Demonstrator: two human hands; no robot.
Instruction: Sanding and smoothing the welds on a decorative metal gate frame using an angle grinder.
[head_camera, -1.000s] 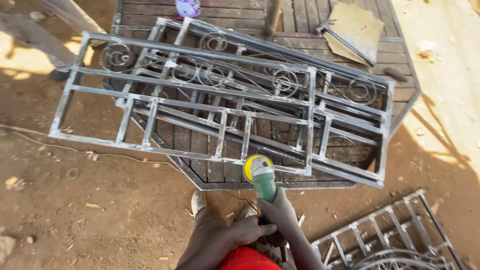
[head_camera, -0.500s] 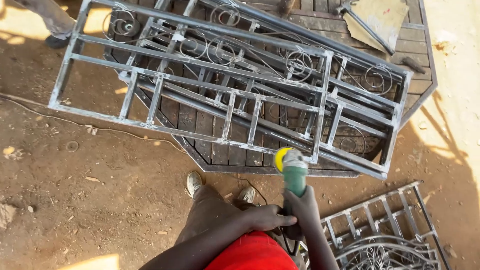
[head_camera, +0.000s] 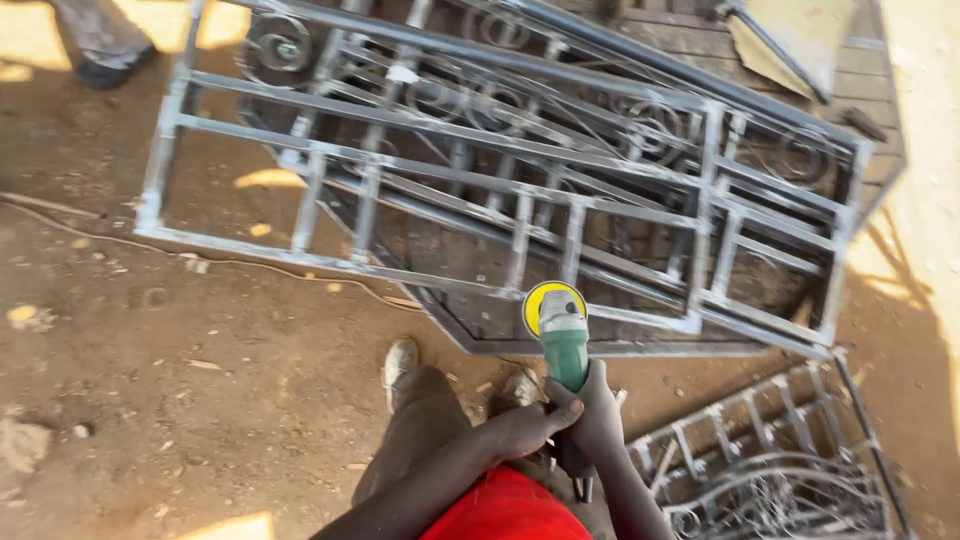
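Green-bodied angle grinder with yellow disc guard: gripped by right hand, fingers closed round its body; left hand closed on the rear, steadying. Disc poised at near edge of grey welded steel grille, laid flat on wooden bench for access.

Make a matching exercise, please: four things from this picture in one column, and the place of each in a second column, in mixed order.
Things:
1. angle grinder
2. metal grille frame
3. smaller grille
4. thin cable

Places:
A. lying on the dirt at the lower right
B. held in both hands, right hand and left hand, its yellow disc at the big frame's near edge
C. running along the ground beside the big frame's left part
D. laid across the wooden platform, filling the upper half

Pairs: 1-B, 2-D, 3-A, 4-C
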